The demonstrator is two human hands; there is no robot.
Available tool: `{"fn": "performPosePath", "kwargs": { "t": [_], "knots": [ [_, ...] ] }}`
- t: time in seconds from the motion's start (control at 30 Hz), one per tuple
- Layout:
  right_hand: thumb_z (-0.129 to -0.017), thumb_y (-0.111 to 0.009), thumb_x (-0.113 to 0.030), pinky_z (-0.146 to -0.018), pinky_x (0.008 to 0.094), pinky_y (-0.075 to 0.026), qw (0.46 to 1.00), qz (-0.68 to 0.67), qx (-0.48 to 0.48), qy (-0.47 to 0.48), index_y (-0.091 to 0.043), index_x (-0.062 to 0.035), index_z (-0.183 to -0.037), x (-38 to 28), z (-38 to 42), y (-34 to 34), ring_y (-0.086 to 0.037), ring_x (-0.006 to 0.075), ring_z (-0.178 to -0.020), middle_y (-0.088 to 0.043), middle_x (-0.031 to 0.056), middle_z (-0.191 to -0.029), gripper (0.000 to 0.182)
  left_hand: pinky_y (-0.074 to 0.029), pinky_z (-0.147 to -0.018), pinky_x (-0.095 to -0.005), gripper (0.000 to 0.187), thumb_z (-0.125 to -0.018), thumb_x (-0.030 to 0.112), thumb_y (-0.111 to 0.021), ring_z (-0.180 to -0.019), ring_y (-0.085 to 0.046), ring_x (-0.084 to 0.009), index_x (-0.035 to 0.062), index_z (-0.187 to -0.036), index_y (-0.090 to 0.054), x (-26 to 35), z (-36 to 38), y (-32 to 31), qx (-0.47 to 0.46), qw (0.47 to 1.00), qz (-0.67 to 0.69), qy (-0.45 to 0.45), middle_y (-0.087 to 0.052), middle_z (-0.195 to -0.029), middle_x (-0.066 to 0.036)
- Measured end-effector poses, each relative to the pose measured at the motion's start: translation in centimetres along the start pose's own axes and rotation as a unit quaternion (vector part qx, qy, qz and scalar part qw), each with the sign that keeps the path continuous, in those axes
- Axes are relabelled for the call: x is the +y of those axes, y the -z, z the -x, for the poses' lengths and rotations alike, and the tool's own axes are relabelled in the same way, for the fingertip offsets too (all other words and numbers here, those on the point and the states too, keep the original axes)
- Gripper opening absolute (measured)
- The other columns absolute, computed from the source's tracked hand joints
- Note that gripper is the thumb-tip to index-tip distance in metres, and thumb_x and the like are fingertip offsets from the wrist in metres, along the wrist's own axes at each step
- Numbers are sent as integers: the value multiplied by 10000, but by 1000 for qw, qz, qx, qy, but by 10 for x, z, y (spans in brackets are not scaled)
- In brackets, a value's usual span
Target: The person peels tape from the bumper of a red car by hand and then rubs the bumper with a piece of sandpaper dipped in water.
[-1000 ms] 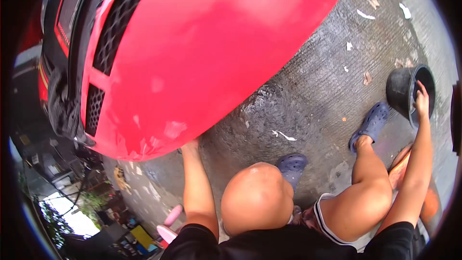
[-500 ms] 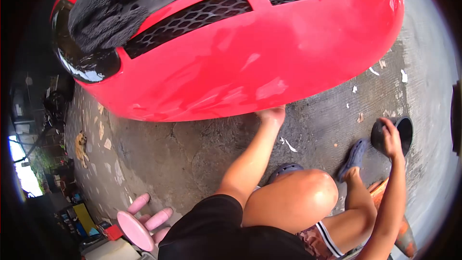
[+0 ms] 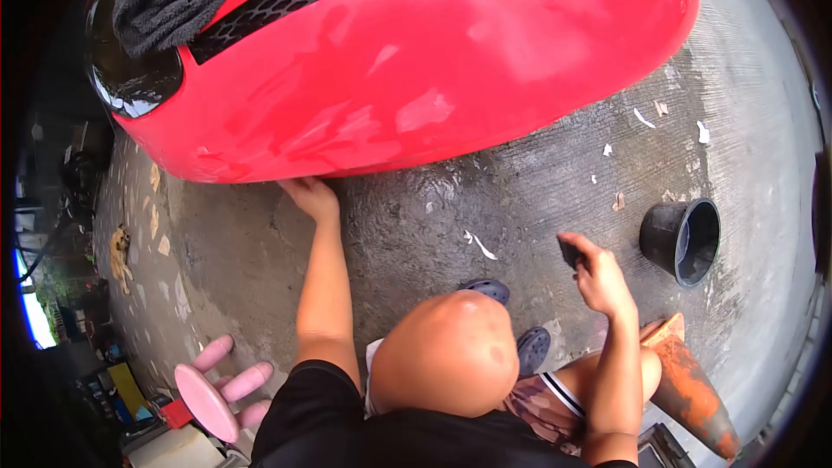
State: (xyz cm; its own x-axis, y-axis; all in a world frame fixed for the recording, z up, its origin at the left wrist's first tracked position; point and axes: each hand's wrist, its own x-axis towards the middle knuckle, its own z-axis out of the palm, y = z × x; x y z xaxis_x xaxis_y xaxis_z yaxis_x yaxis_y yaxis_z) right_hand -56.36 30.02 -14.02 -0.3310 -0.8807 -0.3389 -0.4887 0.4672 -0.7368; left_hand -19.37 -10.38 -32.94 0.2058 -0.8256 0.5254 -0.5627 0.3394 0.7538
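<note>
A red car bumper [image 3: 416, 69] with black mesh grilles fills the upper part of the view, pale scuffed patches on its paint. My left hand [image 3: 314, 199] grips the bumper's lower edge from below, its fingertips hidden behind the lip. In the air to the right, my right hand [image 3: 602, 282] is closed around a small dark flat piece [image 3: 569, 253] that resembles sandpaper. Beyond that hand, a black bucket [image 3: 663, 238] leans on the concrete, tilted toward the right.
A dark grey towel [image 3: 165, 4] drapes over the bumper's upper left. At lower left lies a pink stool [image 3: 208, 403] on its side. An orange cone [image 3: 689, 381] lies at lower right. Paper scraps [image 3: 481, 247] dot the wet concrete floor [image 3: 399, 243]; a dog [image 3: 120, 256] rests far left.
My left hand has slid left along the bumper's lower edge. My right hand has come away from the bucket, moving left with the dark piece. The view has shifted.
</note>
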Motion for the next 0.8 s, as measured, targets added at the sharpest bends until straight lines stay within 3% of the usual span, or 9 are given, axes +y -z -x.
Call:
{"fn": "performPosePath", "kwargs": {
  "t": [0.1,0.27,0.33,0.4,0.47,0.5,0.53,0.63,0.8],
  "knots": [
    [-858,-537,108,-1091,505,-552,995,26,-78,62,-680,-49,-1387,-12,-8,-10,-686,454,-1256,-709,257,-1370,571,4,-1357,-549,902,-1155,444,-458,-1651,112,-532,-195,-1656,-64,48,57,-21,-173,974,-119,89,44,-1759,-412],
    [-871,-527,27,-1077,546,-555,990,101,-73,63,-676,-66,-1344,-36,-16,-19,-678,436,-1280,-571,228,-1588,505,-24,-1345,-618,1006,-1063,403,-632,-1644,86,-571,-155,-1680,-65,133,140,-59,-317,930,-161,-88,37,-1754,-421],
    [-885,-520,7,-1069,549,-559,989,107,-82,60,-679,-65,-1328,-24,-6,-23,-685,438,-1262,-576,245,-1572,477,-63,-1344,-630,1046,-1024,398,-690,-1648,12,-576,-135,-1688,-83,162,162,-71,-426,872,-162,-179,-6,-1764,-407],
    [-894,-529,-28,-1054,542,-564,988,101,-99,70,-690,-68,-1292,-14,2,-18,-704,442,-1210,-651,274,-1455,430,-142,-1355,-591,836,-1025,379,-691,-1669,-159,-470,-109,-1626,-373,189,190,-86,-570,752,-110,-312,-181,-1775,-333],
    [-883,-543,-36,-1047,534,-567,984,122,-126,7,-698,-68,-1287,-4,11,-4,-713,444,-1183,-705,276,-1342,434,-509,-1168,-534,476,-1001,367,-700,-1411,-612,-383,51,-1357,-710,229,203,-111,-793,504,-59,-337,-605,-1550,-230],
    [-877,-550,-41,-1043,530,-568,981,130,-145,-18,-702,-68,-1284,1,15,2,-717,446,-1170,-731,277,-1285,436,-629,-946,-524,283,-970,277,-698,-1156,-750,-401,60,-1132,-781,249,214,-129,-775,439,-50,-452,-749,-1302,-220],
    [-866,-560,-41,-1042,524,-568,976,159,-137,-51,-709,-62,-1273,6,17,7,-717,446,-1173,-746,277,-1242,433,-648,-829,-534,155,-917,169,-695,-986,-791,-395,50,-941,-793,280,223,-144,-738,432,-97,-510,-801,-1050,-204],
    [-830,-578,10,-1022,520,-568,975,170,-111,-84,-731,-44,-1260,24,16,24,-715,455,-1175,-756,285,-1213,460,-661,-868,-501,215,-947,147,-681,-1064,-794,-366,76,-1090,-824,385,221,-201,-684,458,-113,-557,-813,-1114,-171],
    [-789,-595,77,-963,482,-586,993,102,-36,43,-759,-22,-1225,32,13,30,-766,430,-1061,-783,273,-1081,476,-643,-916,-493,302,-926,117,-738,-1151,-774,-349,94,-1215,-820,564,192,-251,-692,596,-192,-359,-792,-1275,-154]
  ]
}}
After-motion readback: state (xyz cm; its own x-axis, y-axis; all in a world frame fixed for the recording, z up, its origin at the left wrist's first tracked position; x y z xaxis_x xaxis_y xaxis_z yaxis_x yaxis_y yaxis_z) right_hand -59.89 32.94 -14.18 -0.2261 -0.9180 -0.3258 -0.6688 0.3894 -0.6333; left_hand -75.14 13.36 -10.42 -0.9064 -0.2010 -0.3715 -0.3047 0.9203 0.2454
